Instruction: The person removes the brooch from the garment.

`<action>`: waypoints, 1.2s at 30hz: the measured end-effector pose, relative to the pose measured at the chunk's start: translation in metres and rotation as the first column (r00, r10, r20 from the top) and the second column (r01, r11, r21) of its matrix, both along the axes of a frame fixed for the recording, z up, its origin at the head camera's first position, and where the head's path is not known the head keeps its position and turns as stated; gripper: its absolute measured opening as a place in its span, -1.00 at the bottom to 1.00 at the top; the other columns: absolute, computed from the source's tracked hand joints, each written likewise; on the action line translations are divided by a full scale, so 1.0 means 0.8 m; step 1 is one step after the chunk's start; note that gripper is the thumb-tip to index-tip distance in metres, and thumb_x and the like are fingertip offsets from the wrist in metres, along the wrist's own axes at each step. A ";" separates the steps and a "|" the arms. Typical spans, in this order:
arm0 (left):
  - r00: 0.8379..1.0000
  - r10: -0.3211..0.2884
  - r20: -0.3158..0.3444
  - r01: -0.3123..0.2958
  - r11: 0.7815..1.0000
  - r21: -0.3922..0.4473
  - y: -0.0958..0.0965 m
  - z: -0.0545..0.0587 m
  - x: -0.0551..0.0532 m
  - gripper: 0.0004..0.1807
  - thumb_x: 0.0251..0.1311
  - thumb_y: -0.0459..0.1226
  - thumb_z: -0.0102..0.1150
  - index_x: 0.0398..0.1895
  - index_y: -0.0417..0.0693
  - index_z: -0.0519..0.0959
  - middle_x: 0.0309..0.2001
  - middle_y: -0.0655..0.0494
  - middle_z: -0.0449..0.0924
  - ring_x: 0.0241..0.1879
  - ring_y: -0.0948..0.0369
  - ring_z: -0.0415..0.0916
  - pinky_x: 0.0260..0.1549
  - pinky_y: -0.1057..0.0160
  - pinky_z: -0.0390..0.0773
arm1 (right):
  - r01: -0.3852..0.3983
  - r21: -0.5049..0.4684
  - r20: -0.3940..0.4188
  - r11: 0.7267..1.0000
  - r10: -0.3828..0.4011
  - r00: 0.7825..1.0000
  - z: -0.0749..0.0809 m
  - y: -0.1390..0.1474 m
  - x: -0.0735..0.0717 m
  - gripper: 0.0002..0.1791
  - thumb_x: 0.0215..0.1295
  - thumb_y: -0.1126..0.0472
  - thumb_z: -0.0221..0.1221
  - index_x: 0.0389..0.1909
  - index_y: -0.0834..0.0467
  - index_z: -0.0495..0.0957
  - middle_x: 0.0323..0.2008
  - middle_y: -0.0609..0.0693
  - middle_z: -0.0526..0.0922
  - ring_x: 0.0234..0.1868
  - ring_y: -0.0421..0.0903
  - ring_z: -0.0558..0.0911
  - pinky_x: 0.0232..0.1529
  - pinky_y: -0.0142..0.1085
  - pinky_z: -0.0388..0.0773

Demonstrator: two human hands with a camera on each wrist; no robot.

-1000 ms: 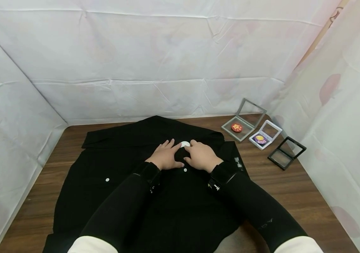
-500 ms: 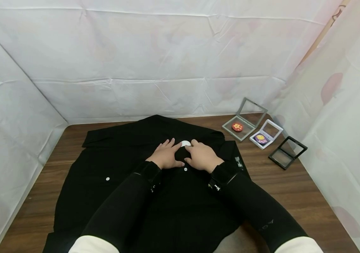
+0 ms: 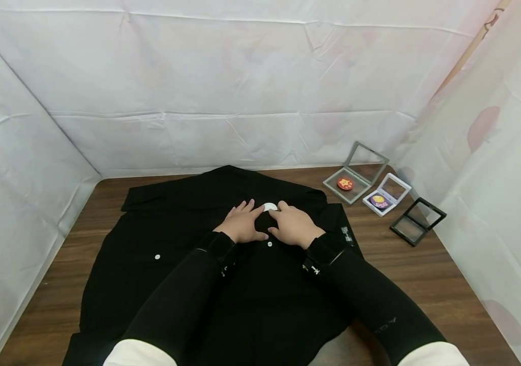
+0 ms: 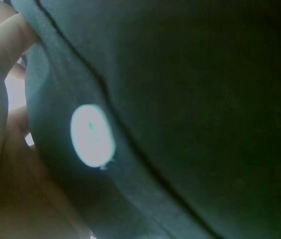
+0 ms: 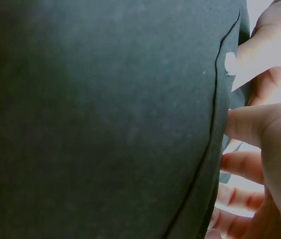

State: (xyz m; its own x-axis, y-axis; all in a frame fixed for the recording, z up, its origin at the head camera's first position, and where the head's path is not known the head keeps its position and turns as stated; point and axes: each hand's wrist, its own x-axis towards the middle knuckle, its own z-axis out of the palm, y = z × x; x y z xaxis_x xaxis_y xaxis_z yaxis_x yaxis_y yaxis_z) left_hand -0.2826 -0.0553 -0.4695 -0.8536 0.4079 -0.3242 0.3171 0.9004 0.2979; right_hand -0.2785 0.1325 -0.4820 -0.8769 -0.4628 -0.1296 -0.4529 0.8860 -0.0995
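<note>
A black shirt point(image 3: 150, 239) with white buttons is spread on the table. On its front lie both hands, thumbs and index fingers framing a small raised patch. Between the index fingertips a white rounded piece point(image 3: 269, 207) shows; below it all is black, and its kind I cannot tell. My left hand point(image 3: 240, 223) has its fingers spread on the cloth. My right hand point(image 3: 296, 223) touches the cloth on the other side, thumb toward the left thumb. A button point(image 4: 93, 135) sits close by the left hand in the left wrist view. Cloth hides some fingertips in both wrist views.
At the back right stand three raised-lid cases: a grey one point(image 3: 333, 180) with a red round badge point(image 3: 345, 183), a white one point(image 3: 381, 212) with a purple badge point(image 3: 378, 202), and a black one point(image 3: 408, 231). White curtains point(image 3: 242, 91) enclose the wooden table point(image 3: 397, 274).
The hands keep their place on the shirt. The whole head view shifts slightly; nothing else visibly moves.
</note>
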 end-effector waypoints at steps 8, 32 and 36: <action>1.000 0.010 0.001 -0.010 1.000 -0.003 0.000 0.001 0.001 0.01 0.30 0.21 0.29 0.69 0.18 0.02 0.66 -0.10 -0.20 0.63 -0.09 -0.28 0.54 -0.14 -0.17 | -0.012 0.008 0.009 1.000 0.012 1.000 0.002 0.000 0.002 -0.32 0.51 -0.13 0.18 0.51 0.09 0.37 0.19 0.12 0.47 -0.08 -0.02 0.61 -0.08 -0.16 0.62; 1.000 0.019 -0.007 -0.019 0.999 -0.044 0.004 -0.009 -0.001 0.02 0.32 0.25 0.23 0.69 0.23 -0.04 0.67 -0.03 -0.25 0.63 -0.06 -0.32 0.54 -0.14 -0.20 | -0.048 -0.006 0.002 0.999 0.048 0.999 0.012 0.005 -0.001 -0.34 0.50 -0.13 0.19 0.46 0.14 0.42 0.26 0.16 0.50 0.01 0.05 0.67 0.02 -0.07 0.64; 1.000 0.015 -0.010 -0.015 0.999 -0.036 0.003 -0.007 0.000 0.03 0.31 0.26 0.24 0.70 0.23 -0.05 0.67 -0.03 -0.25 0.63 -0.06 -0.32 0.54 -0.14 -0.20 | -0.024 -0.057 -0.015 0.998 0.023 1.000 0.018 0.009 -0.010 -0.38 0.50 -0.11 0.20 0.40 0.17 0.47 0.19 0.15 0.57 -0.01 0.03 0.68 0.01 -0.08 0.64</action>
State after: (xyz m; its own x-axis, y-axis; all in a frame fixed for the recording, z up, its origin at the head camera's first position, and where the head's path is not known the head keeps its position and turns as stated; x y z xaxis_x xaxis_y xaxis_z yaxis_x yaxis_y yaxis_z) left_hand -0.2823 -0.0528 -0.4751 -0.8629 0.3828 -0.3300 0.3061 0.9154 0.2616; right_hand -0.2864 0.1394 -0.4673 -0.8673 -0.4895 -0.0901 -0.4751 0.8682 -0.1430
